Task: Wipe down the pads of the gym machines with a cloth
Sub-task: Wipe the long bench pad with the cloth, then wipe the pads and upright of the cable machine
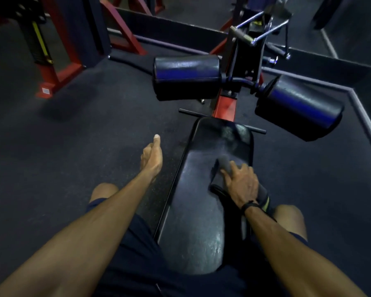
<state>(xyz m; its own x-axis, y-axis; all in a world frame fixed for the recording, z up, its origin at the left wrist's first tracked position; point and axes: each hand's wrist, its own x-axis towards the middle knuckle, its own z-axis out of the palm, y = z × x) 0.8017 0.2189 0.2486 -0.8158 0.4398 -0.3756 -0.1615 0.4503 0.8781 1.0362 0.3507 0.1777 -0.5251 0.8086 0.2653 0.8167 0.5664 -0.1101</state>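
Right hand (242, 181) flat on cloth (220, 174) mid seat pad (193, 211), clear of edges.

Both forearms are bare, with no sleeves reaching into view; a thin black band (250, 204) circles the wrist of the right hand (242, 183); the left hand (151, 157) wears nothing, no ring or strap showing; dark navy shorts (137, 239) of soft, plain cloth cover the thighs, their hems ending just above the two bare knees.
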